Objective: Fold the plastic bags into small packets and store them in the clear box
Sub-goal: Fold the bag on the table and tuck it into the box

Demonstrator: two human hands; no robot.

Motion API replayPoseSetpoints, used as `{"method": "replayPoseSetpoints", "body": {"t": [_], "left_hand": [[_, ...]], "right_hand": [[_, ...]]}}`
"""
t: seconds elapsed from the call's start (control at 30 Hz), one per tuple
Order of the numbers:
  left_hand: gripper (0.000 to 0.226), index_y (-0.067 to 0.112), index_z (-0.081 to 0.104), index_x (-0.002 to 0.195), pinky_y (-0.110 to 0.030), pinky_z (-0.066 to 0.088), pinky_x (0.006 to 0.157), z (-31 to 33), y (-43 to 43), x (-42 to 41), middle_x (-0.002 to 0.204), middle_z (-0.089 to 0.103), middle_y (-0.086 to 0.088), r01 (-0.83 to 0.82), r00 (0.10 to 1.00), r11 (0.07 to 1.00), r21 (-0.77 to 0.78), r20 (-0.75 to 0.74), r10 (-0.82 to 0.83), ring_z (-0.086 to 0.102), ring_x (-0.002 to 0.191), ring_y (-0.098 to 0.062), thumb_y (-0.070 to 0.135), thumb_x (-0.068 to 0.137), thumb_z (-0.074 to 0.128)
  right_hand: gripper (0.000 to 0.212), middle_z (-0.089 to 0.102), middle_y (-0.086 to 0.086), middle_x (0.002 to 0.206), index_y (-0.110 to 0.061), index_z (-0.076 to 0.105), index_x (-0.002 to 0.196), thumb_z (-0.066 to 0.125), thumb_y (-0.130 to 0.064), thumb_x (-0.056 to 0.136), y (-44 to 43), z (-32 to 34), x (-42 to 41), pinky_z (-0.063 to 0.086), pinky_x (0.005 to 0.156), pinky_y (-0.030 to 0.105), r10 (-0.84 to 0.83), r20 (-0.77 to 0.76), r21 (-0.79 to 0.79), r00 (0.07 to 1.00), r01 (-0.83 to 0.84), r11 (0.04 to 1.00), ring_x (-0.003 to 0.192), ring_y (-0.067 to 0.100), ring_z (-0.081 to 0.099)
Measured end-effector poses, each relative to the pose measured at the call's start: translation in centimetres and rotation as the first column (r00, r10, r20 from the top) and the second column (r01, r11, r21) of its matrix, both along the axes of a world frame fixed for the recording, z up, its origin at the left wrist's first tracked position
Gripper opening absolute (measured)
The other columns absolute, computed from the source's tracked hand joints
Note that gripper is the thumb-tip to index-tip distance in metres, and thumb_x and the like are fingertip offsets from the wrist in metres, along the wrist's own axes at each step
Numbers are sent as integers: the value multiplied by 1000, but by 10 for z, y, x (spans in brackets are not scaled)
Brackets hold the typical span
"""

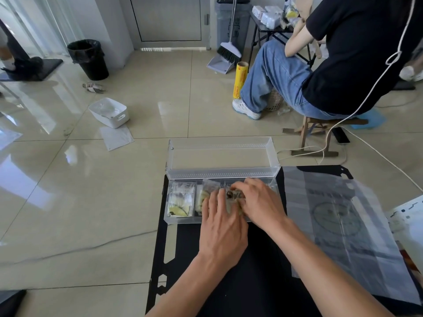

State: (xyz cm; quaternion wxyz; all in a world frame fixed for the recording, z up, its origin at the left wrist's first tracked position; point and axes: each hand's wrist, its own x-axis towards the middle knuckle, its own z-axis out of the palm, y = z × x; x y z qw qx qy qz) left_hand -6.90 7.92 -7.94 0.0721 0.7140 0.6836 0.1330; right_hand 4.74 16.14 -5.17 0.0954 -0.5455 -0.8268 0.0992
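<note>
Head view: pressing a folded printed plastic packet (232, 197) into the clear rectangular box (180, 221) with flat left hand (223, 227). Pinching it with curled right hand (261, 202).

Clear box (183, 219) open on top, lid (220, 174) lies open behind; folded packets (180, 199) fill left compartments, left hand (223, 227) & right hand (259, 203) on another packet (233, 196) block mid, plastic bag (338, 216) covers bench (263, 282) at right.

head cam | worn on head | faces forward-down | near, above black table (263, 282)
</note>
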Motion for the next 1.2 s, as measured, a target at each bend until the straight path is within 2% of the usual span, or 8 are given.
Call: {"method": "replayPoseSetpoints", "body": {"t": [0.1,0.17,0.4,0.5,0.73,0.97,1.1,1.2], "left_hand": [[51,12,67,121,-59,40,116,-2,0,-1,145,56,-28,-38,999,996,-78,-21,37,53,138,-42,43,101,33],[56,14,59,134,-61,41,113,0,0,-2,146,53,-30,-25,999,991,-129,-41,20,52,138,-44,47,100,29],[56,28,39,153,-52,29,121,20,6,-14,166,18,-23,89,996,944,-317,6,-91,19,155,-39,56,107,23],[57,36,38,155,-49,7,128,24,8,-19,172,2,-18,105,994,920,-378,31,-101,-3,159,-36,61,106,22],[64,35,14,162,-50,17,125,28,6,-20,168,12,-23,133,987,942,-309,-44,-153,12,154,-44,48,104,38],[55,37,32,156,-53,-3,127,24,9,-20,172,-4,-22,114,985,914,-390,-79,-156,-8,158,-43,58,105,32],[56,41,26,156,-53,14,127,34,11,-20,170,7,-21,122,991,912,-393,5,-130,6,158,-43,52,103,38],[47,30,35,146,-42,44,109,41,14,-22,148,37,-14,61,993,975,-212,114,-37,44,135,-35,35,100,45]], "right_hand": [[39,61,-7,107,-29,70,131,71,-16,94,0,-2,0,55,79,34,36,-22,54,999,-34,998,106,18,55],[32,64,-6,102,-26,76,124,72,-15,94,0,-4,-2,52,76,32,41,-31,90,999,-38,995,100,19,57],[19,57,-5,79,-21,82,91,88,-12,75,4,-18,-2,42,65,31,-110,26,234,994,101,967,82,21,51],[16,49,-2,84,-18,82,88,87,-12,75,1,-19,-5,42,68,31,-142,41,242,989,128,962,83,22,48],[17,52,-5,92,-21,79,107,68,-30,99,9,8,7,40,64,28,-198,-22,73,980,200,977,90,20,63],[7,70,-4,103,-28,77,96,70,-30,95,5,14,10,54,72,32,-188,21,-35,982,188,982,94,20,68],[13,66,-2,107,-26,77,104,68,-33,97,2,17,3,52,77,32,-144,7,-131,990,143,981,101,22,67],[15,63,-12,85,-27,79,101,65,-29,99,10,37,14,46,61,25,-183,-122,-103,975,171,980,73,11,62]]}}
